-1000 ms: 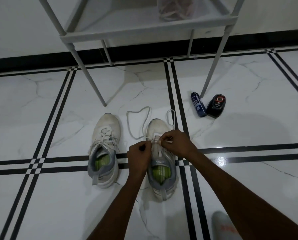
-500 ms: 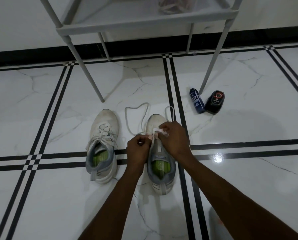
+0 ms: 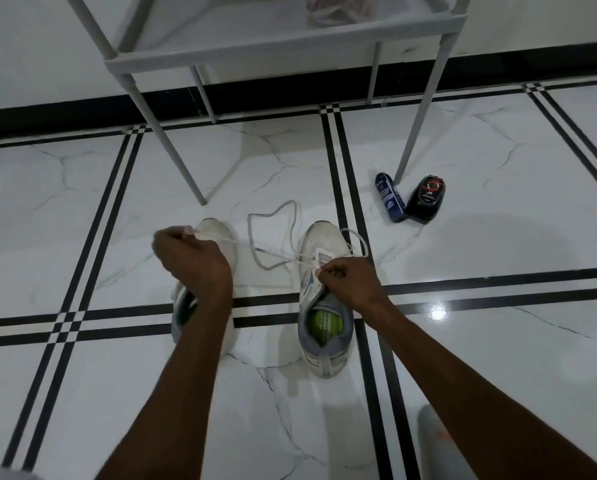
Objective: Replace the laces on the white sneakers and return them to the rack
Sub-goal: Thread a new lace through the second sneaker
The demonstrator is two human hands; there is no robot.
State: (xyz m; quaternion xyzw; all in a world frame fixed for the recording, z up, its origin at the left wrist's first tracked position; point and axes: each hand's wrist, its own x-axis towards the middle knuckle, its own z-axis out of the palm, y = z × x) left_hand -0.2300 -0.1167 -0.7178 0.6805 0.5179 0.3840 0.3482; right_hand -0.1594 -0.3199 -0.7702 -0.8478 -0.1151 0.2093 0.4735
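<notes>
Two white sneakers lie on the floor, toes away. Left hand (image 3: 189, 261), covering the left sneaker (image 3: 221, 244), pinches a taut lace (image 3: 273, 263) from the right sneaker (image 3: 325, 306), gripped by the right hand (image 3: 350, 282). Beyond: blue can (image 3: 389, 197), black bottle (image 3: 426, 198), rack (image 3: 273, 46).

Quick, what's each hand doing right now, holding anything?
Left hand: closed, pinching the white lace and holding it taut out to the left.
Right hand: closed, gripping the right sneaker at its eyelets.
</notes>
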